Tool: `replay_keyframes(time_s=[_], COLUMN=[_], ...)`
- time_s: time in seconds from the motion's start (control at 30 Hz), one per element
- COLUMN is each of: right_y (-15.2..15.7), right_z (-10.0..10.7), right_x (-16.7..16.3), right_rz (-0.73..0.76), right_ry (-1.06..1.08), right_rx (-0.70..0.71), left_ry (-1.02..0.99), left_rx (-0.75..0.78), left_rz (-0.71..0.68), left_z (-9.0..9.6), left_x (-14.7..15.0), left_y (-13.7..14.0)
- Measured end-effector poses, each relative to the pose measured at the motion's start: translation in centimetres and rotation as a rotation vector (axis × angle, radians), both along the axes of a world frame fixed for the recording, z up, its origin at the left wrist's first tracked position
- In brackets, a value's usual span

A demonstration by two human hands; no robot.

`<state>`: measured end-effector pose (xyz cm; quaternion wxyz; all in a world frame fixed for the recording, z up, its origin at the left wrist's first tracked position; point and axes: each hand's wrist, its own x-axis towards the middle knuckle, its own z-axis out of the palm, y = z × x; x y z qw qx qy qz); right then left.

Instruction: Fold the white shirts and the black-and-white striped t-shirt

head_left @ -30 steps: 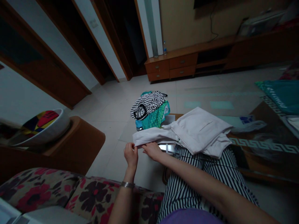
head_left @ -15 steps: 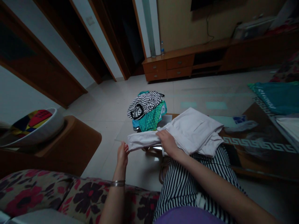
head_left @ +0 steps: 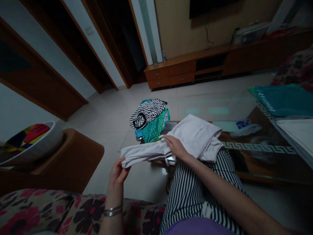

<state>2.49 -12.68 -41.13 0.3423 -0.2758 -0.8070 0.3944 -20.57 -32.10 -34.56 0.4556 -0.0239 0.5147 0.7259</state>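
Note:
A white shirt (head_left: 193, 135) lies folded over the table edge and my lap, one long sleeve (head_left: 144, 152) stretched out to the left. At the sleeve's end, my left hand (head_left: 119, 171) is closed on the cuff, thumb and fingers pinching the cloth. My right hand (head_left: 175, 146) grips the same sleeve close to the body of the shirt; its fingertips are partly hidden by cloth. Just beyond the sleeve sits a pile with a black-and-white striped garment (head_left: 150, 111) on top of a green patterned garment (head_left: 155, 129).
The glass table (head_left: 244, 166) extends right, carrying a clear plastic bag (head_left: 246, 130), a teal garment (head_left: 281, 101) and folded white cloth (head_left: 297, 130). A white basin (head_left: 55, 137) stands on a brown side cabinet (head_left: 84, 153) at left. The flowered sofa (head_left: 80, 209) is beneath me.
My left hand has shifted left and now holds the cuff more fully, palm turned up, the sleeve drawn out further. My right hand stays on the sleeve's upper part. The view has turned slightly.

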Motion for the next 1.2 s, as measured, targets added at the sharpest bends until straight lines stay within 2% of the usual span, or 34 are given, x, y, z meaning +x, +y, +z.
replay_keyframes(time_s=[0.07,0.17,0.3,0.4,0.5,0.57,0.67,0.73,0.8,0.87,0.97,1.03,1.1,1.17,1.2], right_y=[1.3,2.5,2.4,1.9,1.5,1.4,1.3,1.1,0.7,0.5,0.9,2.1,4.0,6.3,7.4], right_z=[-0.2,-1.4,-2.6,-1.9,-0.9,-0.8,-1.4,-2.1,-2.6,-2.8,-2.3,-1.5,-0.4,0.5,0.8], right_x=[1.0,1.5,0.9,0.8,1.7,2.7,4.6,6.1,7.6,9.4,12.3,13.7,14.0,13.0,12.3], right_rz=[-0.044,0.015,0.086,0.146,0.181,0.080,-0.142,-0.209,-0.204,-0.206,-0.297,-0.377,-0.425,-0.401,-0.369], right_ry=[0.094,0.129,0.213,0.342,0.508,0.588,0.563,0.501,0.440,0.388,0.342,0.299,0.218,0.111,0.046], right_rx=[-0.220,-0.519,-0.671,-0.761,-0.847,-0.894,-0.927,-0.876,-0.768,-0.643,-0.467,-0.329,-0.166,0.006,0.085], left_ry=[0.011,0.118,0.374,0.435,0.414,0.452,0.530,0.564,0.607,0.668,0.782,1.004,1.374,1.750,1.861], left_rx=[0.056,0.140,0.230,0.320,0.368,0.320,0.209,0.145,0.090,0.069,0.088,0.107,0.102,0.025,-0.028], left_rz=[0.005,-0.058,-0.217,-0.375,-0.494,-0.542,-0.595,-0.637,-0.662,-0.645,-0.529,-0.427,-0.389,-0.468,-0.538], left_z=[1.8,4.4,7.6,9.3,9.7,9.0,6.4,4.1,1.9,0.4,-0.4,-0.5,-1.0,-2.3,-3.2], left_x=[1.0,3.1,7.0,10.8,14.9,17.4,20.8,22.7,24.0,24.2,22.0,19.5,17.1,15.9,15.8], left_y=[0.8,3.1,8.3,13.5,19.3,23.1,28.1,30.4,31.6,31.6,29.9,28.0,25.7,23.3,22.2])
